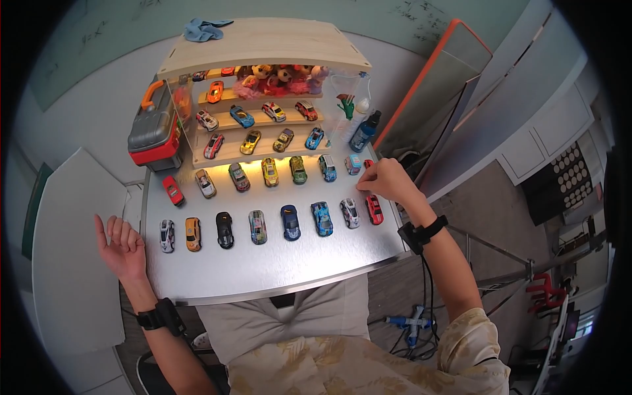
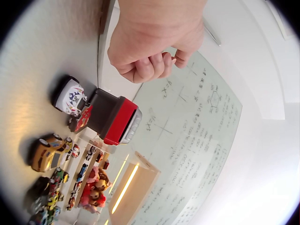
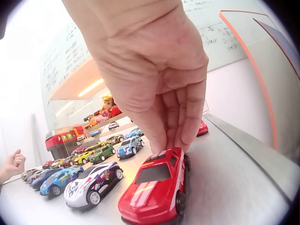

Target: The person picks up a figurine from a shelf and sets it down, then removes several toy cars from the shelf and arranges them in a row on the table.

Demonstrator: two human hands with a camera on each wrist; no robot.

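Observation:
My right hand [image 1: 390, 182] reaches over the right end of two rows of toy cars, fingers pointing down. In the right wrist view this hand [image 3: 154, 79] has its fingertips close together at the rear of a red car with white stripes [image 3: 150, 185]; whether they touch it is hard to tell. A white car [image 3: 91, 185] stands beside it. Another red car [image 1: 368, 164], partly hidden by the hand, is in the row behind. My left hand [image 1: 123, 249] hangs off the table's left side, holding nothing, fingers loosely curled and the index finger straighter.
A lit wooden shelf [image 1: 263, 39] with cars and dolls stands at the table's back. Left of it is a grey and red toolbox [image 1: 154, 131]; right of it, a dark blue bottle [image 1: 364, 133]. An orange-framed panel [image 1: 428, 79] leans at the right.

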